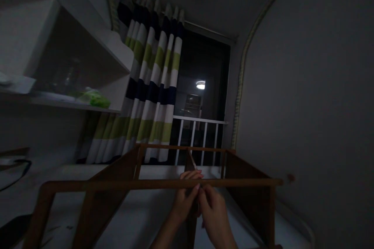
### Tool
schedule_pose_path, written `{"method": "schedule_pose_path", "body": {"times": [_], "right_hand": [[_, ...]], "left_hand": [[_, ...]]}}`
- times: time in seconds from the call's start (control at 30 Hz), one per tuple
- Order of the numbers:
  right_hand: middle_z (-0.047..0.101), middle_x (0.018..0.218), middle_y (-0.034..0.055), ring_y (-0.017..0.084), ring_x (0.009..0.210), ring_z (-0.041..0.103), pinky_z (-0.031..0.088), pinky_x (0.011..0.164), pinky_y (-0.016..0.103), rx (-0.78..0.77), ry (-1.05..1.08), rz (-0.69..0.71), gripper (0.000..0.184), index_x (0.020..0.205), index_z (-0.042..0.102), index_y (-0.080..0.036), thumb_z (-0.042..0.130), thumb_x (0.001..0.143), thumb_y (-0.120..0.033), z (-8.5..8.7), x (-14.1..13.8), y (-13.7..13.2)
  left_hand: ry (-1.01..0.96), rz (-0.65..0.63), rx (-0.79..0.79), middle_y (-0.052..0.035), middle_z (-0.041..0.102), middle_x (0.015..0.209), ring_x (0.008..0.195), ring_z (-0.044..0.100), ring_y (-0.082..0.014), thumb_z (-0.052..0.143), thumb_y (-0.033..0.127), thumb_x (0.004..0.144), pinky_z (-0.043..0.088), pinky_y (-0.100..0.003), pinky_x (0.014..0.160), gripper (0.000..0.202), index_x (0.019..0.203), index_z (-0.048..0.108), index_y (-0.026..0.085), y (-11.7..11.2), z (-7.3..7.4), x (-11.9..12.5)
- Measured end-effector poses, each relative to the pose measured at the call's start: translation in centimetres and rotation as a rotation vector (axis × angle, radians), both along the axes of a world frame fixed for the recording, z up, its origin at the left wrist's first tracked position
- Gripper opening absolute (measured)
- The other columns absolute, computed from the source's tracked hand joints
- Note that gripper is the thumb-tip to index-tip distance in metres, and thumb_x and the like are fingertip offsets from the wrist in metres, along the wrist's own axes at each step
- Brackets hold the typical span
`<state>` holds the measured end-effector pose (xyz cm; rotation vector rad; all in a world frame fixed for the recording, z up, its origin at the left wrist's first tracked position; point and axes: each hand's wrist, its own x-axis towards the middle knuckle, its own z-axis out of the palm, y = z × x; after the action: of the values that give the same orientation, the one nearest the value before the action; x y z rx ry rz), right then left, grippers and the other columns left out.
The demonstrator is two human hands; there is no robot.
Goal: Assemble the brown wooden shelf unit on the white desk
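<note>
A brown wooden frame (117,184) with side panels and a middle divider lies in front of me. My left hand (185,200) is closed around its near rail, fingers over the far side and thumb on the near side. Close beside it, my right hand (215,212) is pinched just under the same rail, where the middle divider (191,227) meets it. Whatever sits between the right fingertips is hidden. Beyond the left fingers, a thin pale strip (193,160) slants along the divider; its kind is too dark to make out.
A white surface (131,210) lies under the frame. At upper left hangs a white shelf (121,89) holding a green packet (99,99). Behind are a striped curtain (157,62), a dark window (204,62) and a white railing (201,120). A wall (315,97) stands right.
</note>
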<state>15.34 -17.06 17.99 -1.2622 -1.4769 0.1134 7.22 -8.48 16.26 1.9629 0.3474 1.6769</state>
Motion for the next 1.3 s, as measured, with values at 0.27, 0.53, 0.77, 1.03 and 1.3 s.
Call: {"method": "schedule_pose_path", "body": {"times": [0.27, 0.53, 0.77, 1.03, 1.3], "right_hand": [[0.046, 0.049, -0.0046, 0.009, 0.035, 0.049, 0.036, 0.032, 0.016, -0.109, 0.218, 0.152, 0.032, 0.067, 0.045, -0.017, 0.035, 0.082, -0.043, 0.6, 0.1, 0.6], [0.052, 0.054, -0.0014, 0.01, 0.042, 0.053, 0.039, 0.038, 0.017, -0.012, 0.199, 0.124, 0.034, 0.071, 0.048, -0.017, 0.032, 0.085, -0.044, -0.4, -0.1, 0.9], [0.05, 0.055, -0.0027, 0.008, 0.044, 0.049, 0.038, 0.042, 0.017, 0.057, 0.111, 0.251, 0.033, 0.076, 0.052, -0.017, 0.029, 0.087, -0.039, -1.0, -2.2, -2.1], [0.056, 0.077, 0.0041, 0.012, 0.064, 0.055, 0.046, 0.051, 0.02, 0.357, 0.027, -0.005, 0.023, 0.085, 0.057, -0.018, 0.039, 0.085, -0.032, -0.8, 1.5, -1.3], [0.054, 0.075, 0.0043, 0.014, 0.063, 0.056, 0.046, 0.061, 0.026, 0.395, -0.365, -0.232, 0.029, 0.106, 0.058, -0.019, 0.043, 0.085, -0.031, -0.3, 2.6, 0.8]], "left_hand": [[0.036, 0.024, 0.067, -0.0063, 0.057, 0.108, 0.106, 0.044, -0.0218, 0.046, 0.033, 0.079, 0.033, -0.04, 0.095, 0.026, 0.096, 0.061, 0.021, 0.8, 0.1, -0.2], [0.098, 0.003, 0.121, -0.0061, 0.059, 0.106, 0.103, 0.045, -0.0206, 0.048, 0.03, 0.077, 0.034, -0.039, 0.093, 0.024, 0.095, 0.062, 0.02, 1.0, 0.7, -0.9], [0.072, -0.02, 0.057, -0.0064, 0.059, 0.105, 0.101, 0.046, -0.021, 0.051, 0.027, 0.076, 0.035, -0.038, 0.092, 0.023, 0.093, 0.064, 0.02, 1.3, 0.3, -0.6], [-0.006, -0.049, -0.013, -0.0075, 0.057, 0.108, 0.106, 0.047, -0.0223, 0.051, 0.031, 0.076, 0.035, -0.04, 0.094, 0.025, 0.096, 0.062, 0.02, 0.5, 0.0, -0.3], [-0.127, -0.118, -0.099, -0.0085, 0.056, 0.11, 0.107, 0.048, -0.0235, 0.053, 0.036, 0.074, 0.035, -0.039, 0.095, 0.03, 0.097, 0.062, 0.019, 0.6, -0.6, 0.4]]}}
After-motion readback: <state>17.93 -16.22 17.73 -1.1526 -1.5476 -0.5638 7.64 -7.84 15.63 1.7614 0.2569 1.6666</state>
